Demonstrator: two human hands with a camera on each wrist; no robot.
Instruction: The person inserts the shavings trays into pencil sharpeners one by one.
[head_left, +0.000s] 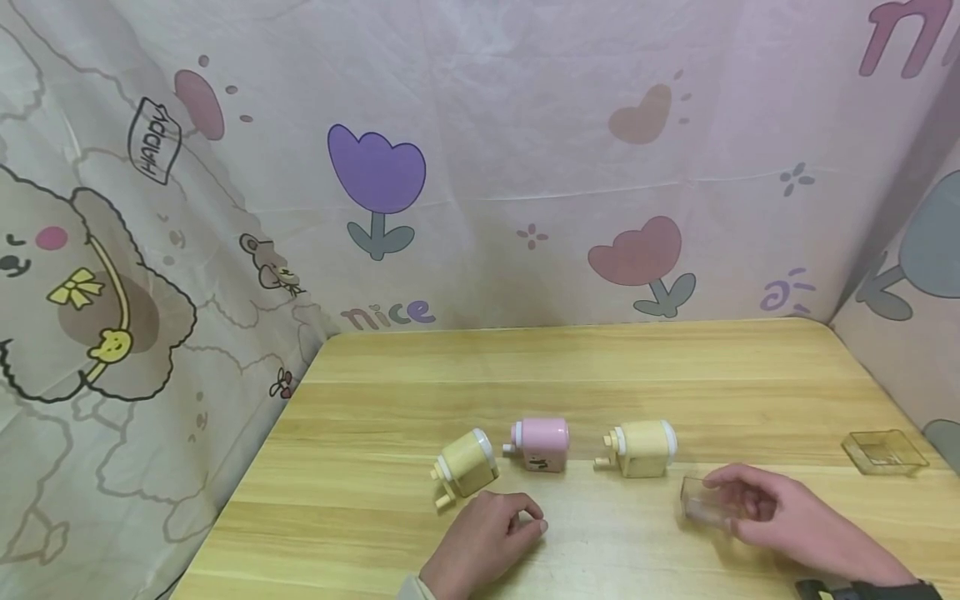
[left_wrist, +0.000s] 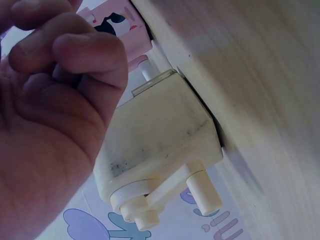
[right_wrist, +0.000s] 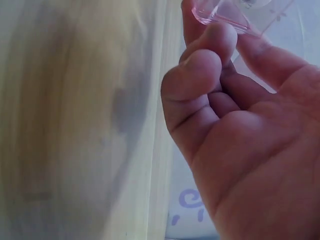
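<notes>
My right hand [head_left: 772, 517] pinches a small clear plastic drawer [head_left: 699, 508] between thumb and fingers over the right half of the table. In the right wrist view the clear drawer [right_wrist: 227, 19] looks pinkish and is cut off by the top edge. My left hand [head_left: 491, 533] rests on the table, fingers loosely curled around nothing. Just beyond it lies a yellow hand-crank pencil sharpener [head_left: 467, 465], set at an angle. A pink crank sharpener [head_left: 543, 444] stands in the middle, and a second yellow one [head_left: 647, 450] to its right. Their cranks point left.
A yellowish transparent drawer [head_left: 885, 454] lies near the right edge of the wooden table [head_left: 570, 367]. Printed cloth [head_left: 510, 150] hangs behind the table and along both sides.
</notes>
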